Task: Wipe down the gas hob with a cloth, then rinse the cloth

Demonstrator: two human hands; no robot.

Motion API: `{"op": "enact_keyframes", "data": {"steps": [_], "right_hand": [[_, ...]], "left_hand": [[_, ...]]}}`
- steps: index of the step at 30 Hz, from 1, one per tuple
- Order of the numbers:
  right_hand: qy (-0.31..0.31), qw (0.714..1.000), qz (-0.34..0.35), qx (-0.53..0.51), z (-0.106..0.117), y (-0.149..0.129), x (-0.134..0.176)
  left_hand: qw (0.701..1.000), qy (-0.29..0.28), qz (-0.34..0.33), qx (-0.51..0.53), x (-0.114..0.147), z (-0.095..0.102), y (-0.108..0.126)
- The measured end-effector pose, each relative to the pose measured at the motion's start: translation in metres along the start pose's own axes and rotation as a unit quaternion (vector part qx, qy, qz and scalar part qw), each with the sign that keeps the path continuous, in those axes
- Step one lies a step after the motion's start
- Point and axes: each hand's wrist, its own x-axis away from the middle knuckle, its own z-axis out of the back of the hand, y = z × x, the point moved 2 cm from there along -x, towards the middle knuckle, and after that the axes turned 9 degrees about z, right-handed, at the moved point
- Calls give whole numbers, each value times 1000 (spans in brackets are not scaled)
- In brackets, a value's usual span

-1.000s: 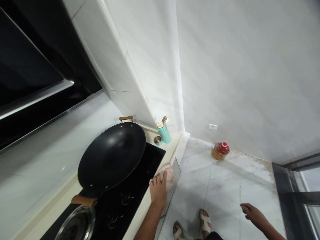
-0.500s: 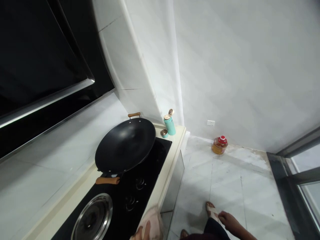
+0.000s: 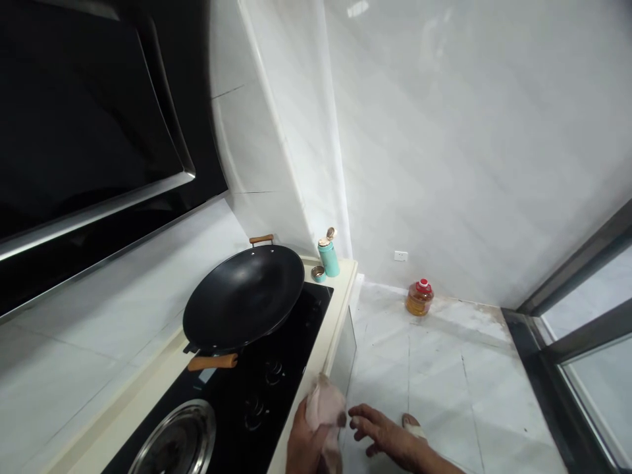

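My left hand (image 3: pixel 305 440) is closed on a pale pink cloth (image 3: pixel 326 407) at the counter's front edge, low in the view. Part of the cloth hangs down below the hand. Just right of the cloth is my right hand (image 3: pixel 371 429), its fingers spread and slightly bent, with nothing in them. A small gap shows between those fingers and the cloth. Beyond the hands, a black wok (image 3: pixel 244 296) with wooden handles sits on the far burner of the black gas stove (image 3: pixel 291 359). The near burner (image 3: pixel 175 441) is bare, with a shiny metal ring.
A turquoise flask (image 3: pixel 329 258) with its lid flipped up stands at the counter's far corner, beside a small metal-lined cup (image 3: pixel 318 273). An oil jug (image 3: pixel 419 297) with a red cap is on the floor by the wall. A dark range hood (image 3: pixel 99 131) overhangs the left.
My left hand has raised the cloth further into view. My right hand has moved left towards it, and its fingers have opened. The view has shifted slightly.
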Motion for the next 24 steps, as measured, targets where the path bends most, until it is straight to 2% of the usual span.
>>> {"op": "enact_keyframes", "data": {"steps": [3, 6, 8, 11, 14, 16, 18, 19, 21, 23, 24], "right_hand": [[-37, 996, 38, -74, -10, -23, 9], [-32, 992, 67, -97, -15, -37, 14], [14, 995, 53, -81, -16, -40, 16], [78, 995, 46, -49, -18, -44, 13], [94, 988, 119, -34, -22, -57, 2], [92, 983, 151, -49, -26, -71, -9], [86, 982, 149, -78, -30, -84, -23], [81, 982, 145, -85, -33, -89, -32], [67, 985, 157, -29, -38, -99, -53], [74, 975, 169, 122, -41, -106, -79], [91, 962, 166, 199, -42, -109, -91]], "left_hand": [[989, -78, -17, 122, -10, -17, 44], [978, -109, -22, 176, -8, -28, 63], [968, -121, -6, 220, -3, -30, 61], [942, -152, 54, 294, 7, -29, 51], [892, -191, 101, 398, 15, -24, 48], [862, -191, 85, 462, 15, -14, 47], [850, -167, 57, 497, 10, 0, 39], [855, -146, 53, 495, 6, 8, 29], [894, -71, 68, 436, -1, 24, -5], [957, 68, 66, 275, -4, 37, -52], [974, 146, 28, 171, -3, 42, -74]]}}
